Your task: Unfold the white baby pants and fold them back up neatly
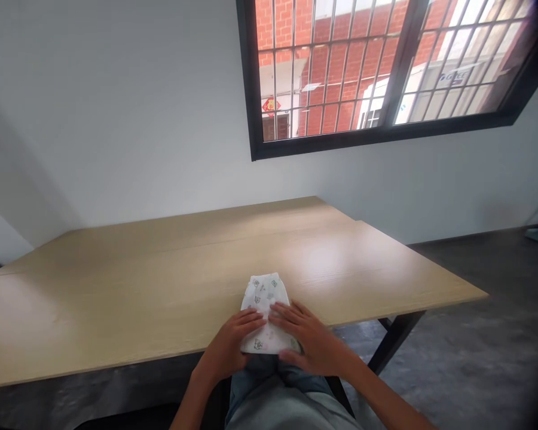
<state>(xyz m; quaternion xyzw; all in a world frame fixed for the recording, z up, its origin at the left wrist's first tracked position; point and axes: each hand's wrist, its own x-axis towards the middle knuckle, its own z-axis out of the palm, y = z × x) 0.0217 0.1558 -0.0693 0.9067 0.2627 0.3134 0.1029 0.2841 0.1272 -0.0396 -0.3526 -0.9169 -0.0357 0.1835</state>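
Note:
A white folded cloth [265, 341] with small grey animal prints lies at the table's front edge, right before me. Its narrower end points away from me, and its wide end reaches past the edge over my lap. My left hand [234, 337] grips its left side, fingers flat on top and the thumb by the near edge. From the right, my right hand [307, 337] holds it likewise, with fingers across the top and the thumb at the near corner. The underside of the cloth is hidden.
The light wooden table [161, 286] spreads out ahead and to the left, with its right corner angled away. Behind it stand a pale wall [138, 119] and a barred window [336, 71]. A dark table leg [397, 340] is at the lower right.

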